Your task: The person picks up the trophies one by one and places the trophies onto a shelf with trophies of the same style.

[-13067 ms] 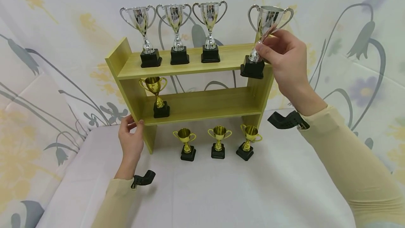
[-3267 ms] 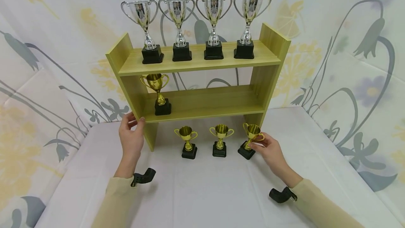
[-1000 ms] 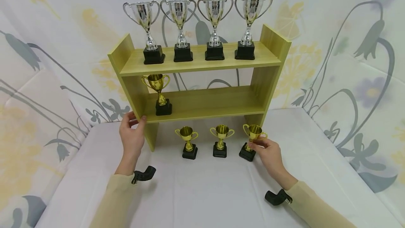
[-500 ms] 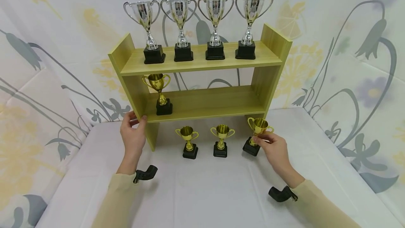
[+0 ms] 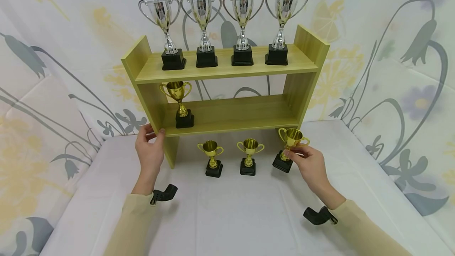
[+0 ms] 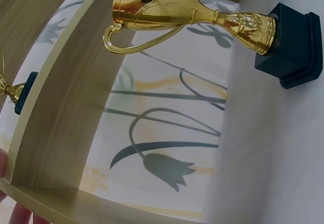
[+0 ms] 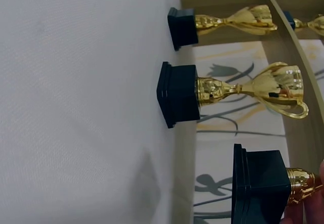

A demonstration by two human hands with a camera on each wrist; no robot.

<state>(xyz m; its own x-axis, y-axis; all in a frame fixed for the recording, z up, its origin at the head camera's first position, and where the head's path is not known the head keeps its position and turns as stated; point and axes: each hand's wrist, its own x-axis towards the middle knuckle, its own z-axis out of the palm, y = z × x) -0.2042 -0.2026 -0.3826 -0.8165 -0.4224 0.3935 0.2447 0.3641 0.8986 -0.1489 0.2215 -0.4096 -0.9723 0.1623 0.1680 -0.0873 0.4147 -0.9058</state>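
My right hand (image 5: pixel 308 166) pinches the stem of a small gold trophy cup (image 5: pixel 293 137). The cup is slightly tilted; in the right wrist view its black base (image 7: pixel 260 186) stands off the white cloth, with a shadow beside it. My left hand (image 5: pixel 149 150) grips the left side panel of a two-tier wooden shelf (image 5: pixel 227 128), thumb at the lower board's front corner and fingers around the panel's outer side. Two more gold cups, the left one (image 5: pixel 211 151) and the middle one (image 5: pixel 250 149), stand on the cloth before the shelf. Another gold cup (image 5: pixel 177 94) stands at the lower board's left end.
Several larger silver trophy cups stand in a row on the upper board, the rightmost silver cup (image 5: pixel 282 11) near the right side panel (image 5: pixel 308 70). White cloth (image 5: pixel 241 216) covers the table. A flower-printed curtain (image 5: pixel 384 50) hangs behind and at both sides.
A silver cup once in my right hand now stands on the upper board. Since then my right hand has taken the rightmost gold cup and raised it slightly. My left hand stays put.
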